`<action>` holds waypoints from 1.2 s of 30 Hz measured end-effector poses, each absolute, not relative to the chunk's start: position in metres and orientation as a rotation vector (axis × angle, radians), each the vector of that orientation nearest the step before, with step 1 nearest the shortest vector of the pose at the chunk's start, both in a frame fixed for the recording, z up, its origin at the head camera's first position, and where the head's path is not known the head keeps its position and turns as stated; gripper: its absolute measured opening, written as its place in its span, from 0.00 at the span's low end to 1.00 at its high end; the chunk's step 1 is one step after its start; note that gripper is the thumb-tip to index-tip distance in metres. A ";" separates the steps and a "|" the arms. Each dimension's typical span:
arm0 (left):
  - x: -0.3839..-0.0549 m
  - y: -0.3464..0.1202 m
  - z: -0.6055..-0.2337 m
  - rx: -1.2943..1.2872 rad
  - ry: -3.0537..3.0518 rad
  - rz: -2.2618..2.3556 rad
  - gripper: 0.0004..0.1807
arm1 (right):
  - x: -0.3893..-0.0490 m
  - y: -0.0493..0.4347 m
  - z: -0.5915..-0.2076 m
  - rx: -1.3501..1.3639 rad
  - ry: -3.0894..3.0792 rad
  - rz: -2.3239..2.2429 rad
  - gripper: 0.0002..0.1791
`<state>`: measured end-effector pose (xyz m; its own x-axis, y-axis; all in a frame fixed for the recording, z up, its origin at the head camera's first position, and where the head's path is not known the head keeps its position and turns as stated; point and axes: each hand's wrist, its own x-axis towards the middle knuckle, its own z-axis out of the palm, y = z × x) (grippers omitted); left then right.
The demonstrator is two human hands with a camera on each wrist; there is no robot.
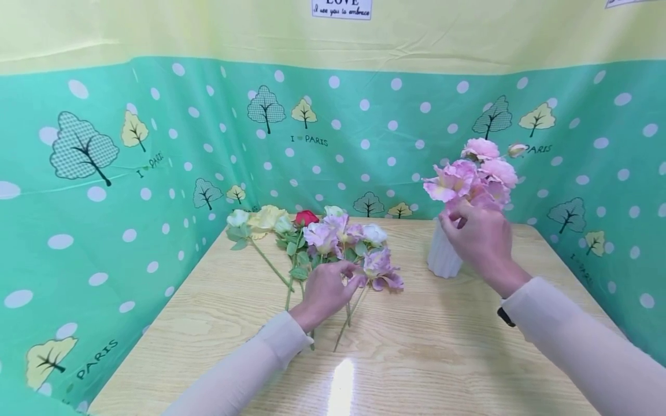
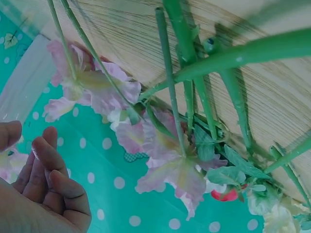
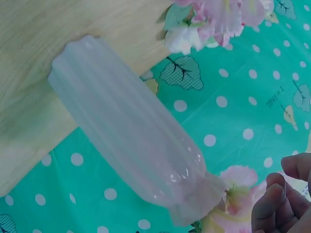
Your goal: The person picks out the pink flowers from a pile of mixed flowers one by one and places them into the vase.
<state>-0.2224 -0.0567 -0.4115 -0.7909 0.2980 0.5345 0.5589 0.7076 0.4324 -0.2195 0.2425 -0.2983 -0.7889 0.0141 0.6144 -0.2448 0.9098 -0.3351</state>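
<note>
A white fluted vase (image 1: 442, 257) stands upright at the right of the table, with a bunch of pink flowers (image 1: 481, 148) rising from its mouth. My right hand (image 1: 481, 240) is at the front of these blooms, just above the vase. In the right wrist view, its loosely bent fingers (image 3: 268, 209) are beside a pink petal, thumb apart from the index finger. Over the loose stems, my left hand (image 1: 326, 290) is next to a lilac flower (image 1: 380, 266). Its fingers (image 2: 68, 187) are loosely bent in the left wrist view, with nothing between them and the thumb.
Left of the vase, several loose flowers lie on the wooden table (image 1: 416, 346), among them a red rose (image 1: 306, 218) and a yellow flower (image 1: 267, 218). Their green stems (image 2: 201, 92) cross one another. A green dotted cloth (image 1: 364, 133) encloses the table's back and sides.
</note>
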 end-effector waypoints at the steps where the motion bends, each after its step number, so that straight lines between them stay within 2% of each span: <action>1: -0.222 -0.058 -0.411 -0.649 -2.489 -0.833 0.08 | -0.219 0.241 -0.300 0.173 -2.426 0.542 0.16; 12: -0.228 -0.077 -0.405 -0.485 -2.563 -0.717 0.10 | -0.213 0.230 -0.323 0.305 -2.367 0.537 0.11; 21: -0.227 -0.091 -0.405 -0.362 -2.631 -0.697 0.10 | -0.207 0.223 -0.346 0.303 -2.366 0.577 0.11; 27: -0.227 -0.102 -0.406 -0.249 -2.762 -0.619 0.14 | -0.202 0.218 -0.362 0.340 -2.356 0.596 0.10; 36: -0.227 -0.111 -0.410 -0.222 -2.850 -0.563 0.14 | -0.193 0.214 -0.380 0.326 -2.408 0.595 0.09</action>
<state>-0.2269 -0.1111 -0.4102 -0.9628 0.1033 0.2498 0.1906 0.9148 0.3561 -0.1927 0.2145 -0.3801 -0.7715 -0.0844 0.6307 -0.3683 0.8675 -0.3345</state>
